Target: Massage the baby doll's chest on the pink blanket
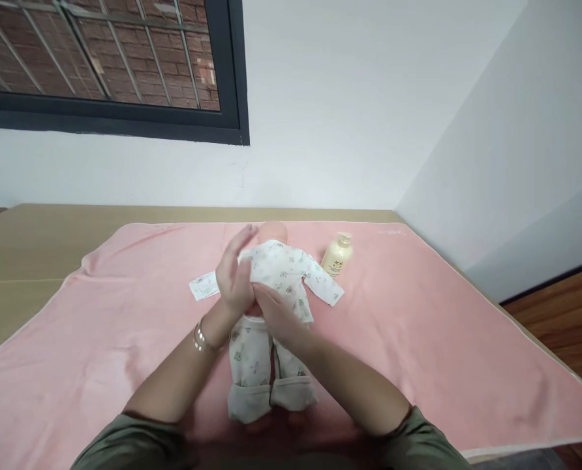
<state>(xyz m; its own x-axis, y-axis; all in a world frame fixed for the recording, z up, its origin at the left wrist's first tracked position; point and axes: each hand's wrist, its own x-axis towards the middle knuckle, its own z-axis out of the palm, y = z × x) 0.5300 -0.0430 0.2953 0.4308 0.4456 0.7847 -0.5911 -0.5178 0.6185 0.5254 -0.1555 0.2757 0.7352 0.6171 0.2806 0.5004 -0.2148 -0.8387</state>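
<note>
A baby doll (273, 232) lies stretched out with its head toward the wall, dressed in a white printed top (291, 261) and matching trousers (252, 359) with turned-up cuffs. Above its middle, my two hands meet. My left hand (235, 274) is raised with its fingers extended, and a bracelet circles that wrist. The fingers of my right hand (278, 313) lie stretched against the base of my left palm. No object shows in either hand, though the surfaces between them are hidden. My hands cover part of the doll's waist and one sleeve.
A cream-coloured bottle (337, 253) stands right of the doll, near its sleeve. Beneath everything spreads a pink blanket (393, 339) on a wooden surface (41, 241). Behind are a white wall (320, 163) and a dark-framed, barred window (232, 65).
</note>
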